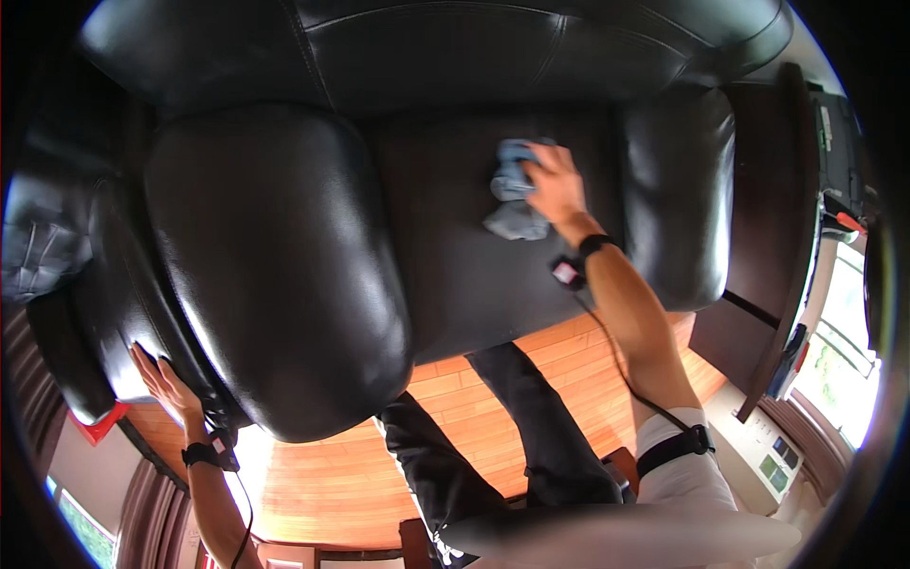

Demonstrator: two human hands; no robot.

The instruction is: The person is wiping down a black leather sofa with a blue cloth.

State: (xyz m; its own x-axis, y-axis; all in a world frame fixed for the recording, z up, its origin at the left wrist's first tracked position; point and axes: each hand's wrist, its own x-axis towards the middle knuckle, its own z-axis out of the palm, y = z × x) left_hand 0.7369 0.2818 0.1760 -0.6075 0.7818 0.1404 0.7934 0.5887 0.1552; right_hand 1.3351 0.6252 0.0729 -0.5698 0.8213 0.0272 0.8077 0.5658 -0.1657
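My right hand [558, 183] grips a blue-grey cloth [513, 174] and presses it on the flat dark seat section [455, 284] of a black leather sofa. A lighter grey fold of the cloth trails out below my fingers. To the left of that section lies a thick, rounded black cushion [277, 263]. At the lower left, my left hand [169, 390] rests palm down on the shiny black leather [117, 320], fingers extended, holding nothing. Both wrists wear black bands with small cabled devices.
The sofa backrest [441, 53] runs along the top, and a padded armrest [679, 199] bounds the right side. Beyond it stands a dark wooden piece of furniture [768, 213]. My legs [547, 419] stand on the wooden floor [320, 491]. A cable hangs along my right arm.
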